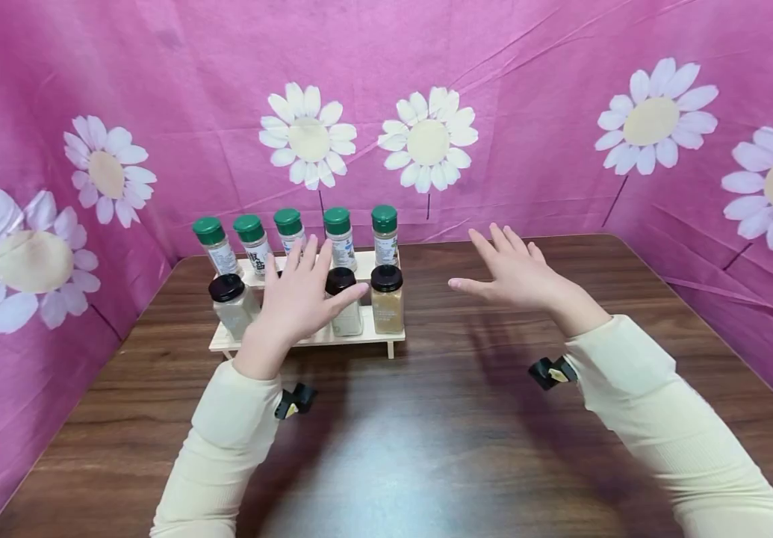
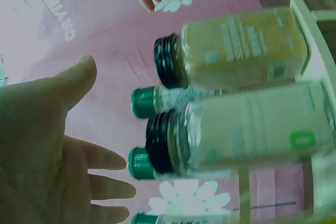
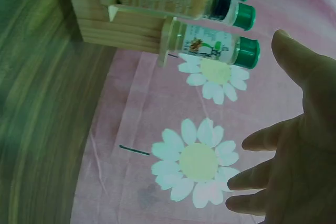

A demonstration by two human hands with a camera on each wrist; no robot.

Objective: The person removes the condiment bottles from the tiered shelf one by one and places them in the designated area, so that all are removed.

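A two-tier pale wooden rack (image 1: 374, 338) holds seasoning bottles. Several green-capped bottles (image 1: 386, 240) line its upper shelf. Black-lidded glass jars stand on the lower one, among them a jar of yellowish powder (image 1: 387, 308) at the right end and a paler jar (image 2: 252, 132) beside it. My left hand (image 1: 297, 302) hovers before the rack, its fingers spread, hiding part of the middle bottles and jars. In the left wrist view its palm faces the jars and holds nothing. My right hand (image 1: 517, 275) is held in the air right of the rack, fingers extended and nothing in them.
The rack stands on a dark wood-grain table (image 1: 413, 448), toward the back left. A pink cloth (image 1: 527, 179) with white daisies hangs behind the table and along both sides. Small black devices (image 1: 295, 401) are worn at both wrists.
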